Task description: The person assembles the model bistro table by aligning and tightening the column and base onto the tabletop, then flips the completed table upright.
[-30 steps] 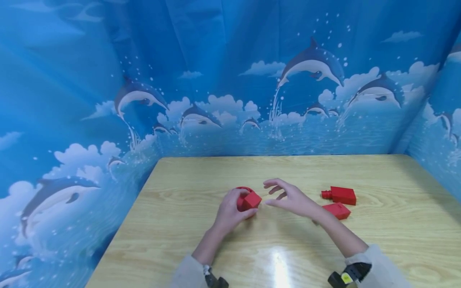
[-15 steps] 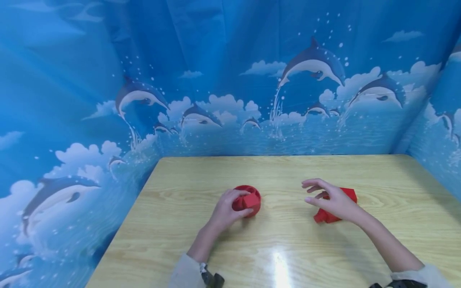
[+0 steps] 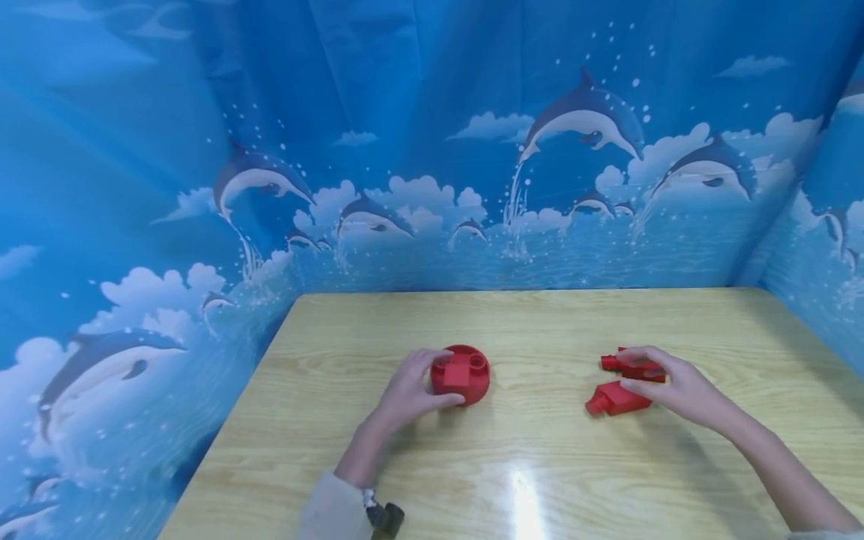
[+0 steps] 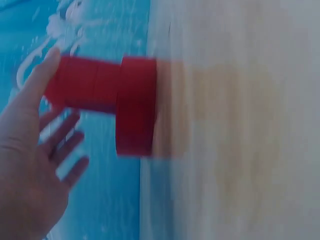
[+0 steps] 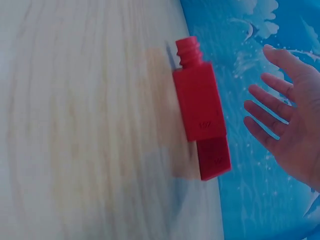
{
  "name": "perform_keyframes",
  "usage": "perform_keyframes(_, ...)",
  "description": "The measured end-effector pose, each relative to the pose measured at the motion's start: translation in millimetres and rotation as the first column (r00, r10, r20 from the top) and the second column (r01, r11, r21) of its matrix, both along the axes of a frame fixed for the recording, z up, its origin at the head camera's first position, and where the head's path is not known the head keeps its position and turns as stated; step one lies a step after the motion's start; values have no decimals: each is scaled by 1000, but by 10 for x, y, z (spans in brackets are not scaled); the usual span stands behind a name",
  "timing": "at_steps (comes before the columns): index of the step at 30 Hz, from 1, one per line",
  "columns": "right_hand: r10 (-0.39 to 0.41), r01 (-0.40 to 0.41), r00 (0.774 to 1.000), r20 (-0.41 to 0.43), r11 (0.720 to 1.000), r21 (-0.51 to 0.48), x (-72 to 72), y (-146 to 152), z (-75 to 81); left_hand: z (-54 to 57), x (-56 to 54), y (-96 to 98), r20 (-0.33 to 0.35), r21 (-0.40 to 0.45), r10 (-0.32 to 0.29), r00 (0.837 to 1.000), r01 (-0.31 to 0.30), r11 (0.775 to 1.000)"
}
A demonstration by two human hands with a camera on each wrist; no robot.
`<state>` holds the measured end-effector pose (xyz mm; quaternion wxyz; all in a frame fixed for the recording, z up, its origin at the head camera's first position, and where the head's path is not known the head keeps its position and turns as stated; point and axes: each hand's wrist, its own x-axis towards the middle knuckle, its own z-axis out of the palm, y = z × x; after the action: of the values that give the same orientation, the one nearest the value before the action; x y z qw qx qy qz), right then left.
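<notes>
In the head view a red block stands up from a round red base with ring-shaped sockets. My left hand pinches the block between thumb and fingers near its top; in the left wrist view the other fingers spread away from it. Two red bottle-shaped blocks with threaded necks lie at the right, a front one and a rear one. My right hand hovers over their right ends, partly hiding both; the right wrist view has its fingers apart and holding nothing.
Everything rests on a wood-grain table. A blue curtain printed with dolphins hangs behind its far edge and along the sides. Glare shows on the near part of the tabletop.
My right hand has moved right, from beside the round base to over the two loose blocks. My left hand and the standing block's top have shifted slightly left, uncovering more of the base.
</notes>
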<state>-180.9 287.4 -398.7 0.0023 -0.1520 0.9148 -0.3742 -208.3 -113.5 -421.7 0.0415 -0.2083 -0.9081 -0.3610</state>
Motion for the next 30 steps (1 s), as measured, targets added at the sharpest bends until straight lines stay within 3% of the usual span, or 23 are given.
perform_keyframes(3,14,-14,1000,-17,1000,28,4,73,-63,-11,55,136,-40,-7,141,989,-141,990)
perform_keyframes(6,50,-46,997,-52,997,63,-13,135,-158,-21,118,254,-73,-7,264,962,-265,964)
perform_keyframes(9,71,-63,994,-77,993,104,-26,170,-236,-16,168,325,-75,1,338,938,-339,941)
perform_keyframes(12,77,-68,994,-77,991,119,-22,177,-266,-7,191,359,-77,-10,371,925,-373,928)
perform_keyframes(16,81,-71,994,-79,989,126,-22,176,-295,-9,202,381,-90,-13,387,918,-390,921)
perform_keyframes(20,76,-65,994,-81,988,139,-39,186,-343,-24,198,362,-99,10,376,921,-377,926)
perform_keyframes(27,71,-61,995,-66,988,138,-47,208,-383,-71,148,270,-96,52,282,954,-279,959)
perform_keyframes(30,73,-62,994,-75,989,133,-40,206,-385,-81,107,218,-64,96,239,969,-232,968)
